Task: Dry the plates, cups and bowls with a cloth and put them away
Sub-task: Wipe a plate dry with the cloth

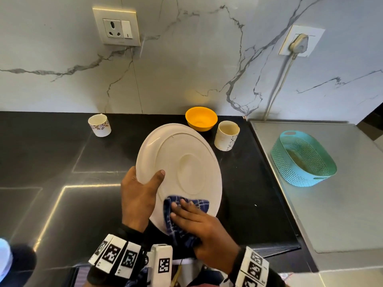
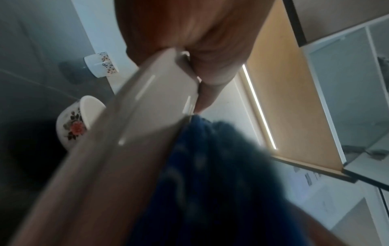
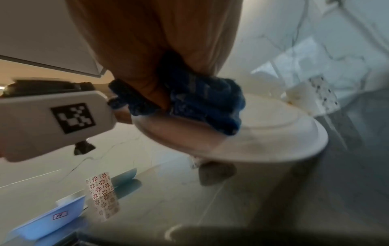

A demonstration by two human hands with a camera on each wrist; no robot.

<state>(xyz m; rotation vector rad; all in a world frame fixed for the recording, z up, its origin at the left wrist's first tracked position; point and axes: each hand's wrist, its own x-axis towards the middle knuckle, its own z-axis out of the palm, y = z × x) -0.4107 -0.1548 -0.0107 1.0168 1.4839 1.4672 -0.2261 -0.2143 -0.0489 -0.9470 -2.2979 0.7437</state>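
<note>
A kitchen scene seen from above, over a black tabletop (image 1: 51, 162) with a marble-patterned wall behind it. At far left on the tabletop stands a small white cup with a floral band (image 1: 99, 125), upright, near the wall. Toward the centre, the person's left hand (image 1: 138, 195) has its grip closed on the left rim of a large white plate (image 1: 182, 162), thumb lying across the plate's upturned underside and the fingers hidden behind it. The plate is held tilted above the tabletop, underside facing the camera. At the plate's lower edge, the right hand (image 1: 199, 226) presses a dark blue checked cloth (image 1: 176, 220) against the plate, its grip bunching the cloth with the thumb tucked into the fabric and the fingers spread flat on top. Behind the plate, by the wall, sits an orange bowl (image 1: 201, 118), and just to its right an upright cream cup with a dotted pattern (image 1: 227, 135). At far right, on a steel draining surface (image 1: 342, 214), stands a teal plastic basket (image 1: 302, 158) of woven texture, well apart from the cups.
</note>
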